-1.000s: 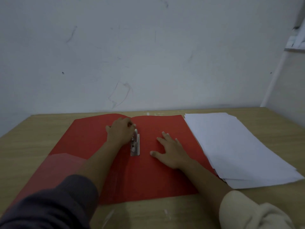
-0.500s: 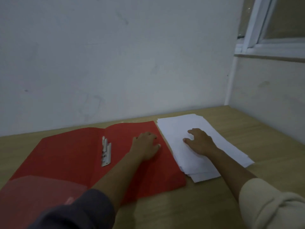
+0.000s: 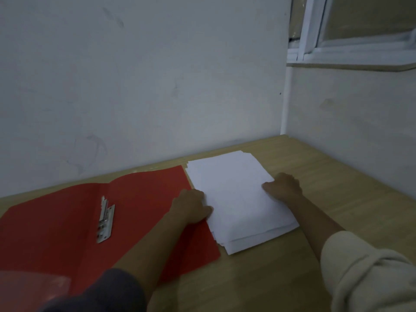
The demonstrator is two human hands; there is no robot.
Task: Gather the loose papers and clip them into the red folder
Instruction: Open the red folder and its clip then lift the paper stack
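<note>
Bare tabletop (image 3: 337,176) lies open right of and in front of the paper stack (image 3: 236,194), whereas the back wall (image 3: 157,86) and side wall (image 3: 360,131) close the far corner, the red folder (image 3: 56,233) with its raised metal clip (image 3: 105,219) covers the left, and both forearms flank the stack.

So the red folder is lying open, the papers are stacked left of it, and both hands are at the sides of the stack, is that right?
Not quite. In the head view the papers lie right of the open folder, not left. The left hand and right hand are at the stack's sides.
</note>
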